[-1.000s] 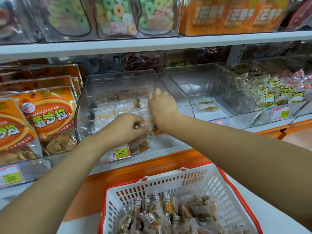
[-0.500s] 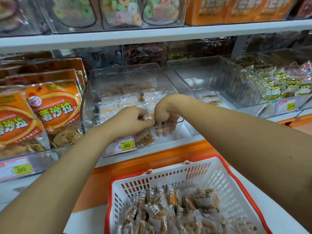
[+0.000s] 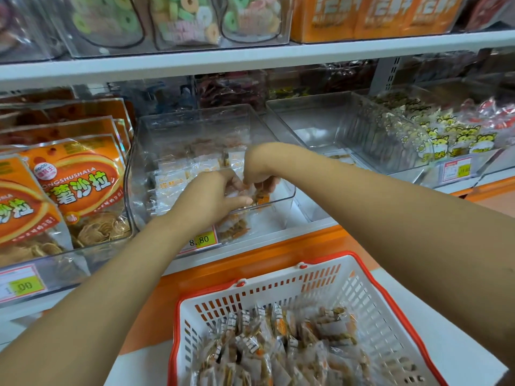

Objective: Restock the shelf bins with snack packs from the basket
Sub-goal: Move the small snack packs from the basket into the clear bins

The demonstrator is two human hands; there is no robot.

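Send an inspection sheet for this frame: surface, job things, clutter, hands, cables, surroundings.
Surface: shelf with an orange front edge; the white counter below carries the basket.
Job's things: clear bin partly filled with bin packs; basket heaped with loose packs.
Clutter: nothing seen.
Hands: left hand and right hand meet at the bin's front, both pinching a snack pack.
Cables: nothing seen.
Surroundings: orange bags left; near-empty bin right; cat-print packs beyond; ring candies above.

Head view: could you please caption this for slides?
Left hand and right hand hold snack packs inside clear bin.
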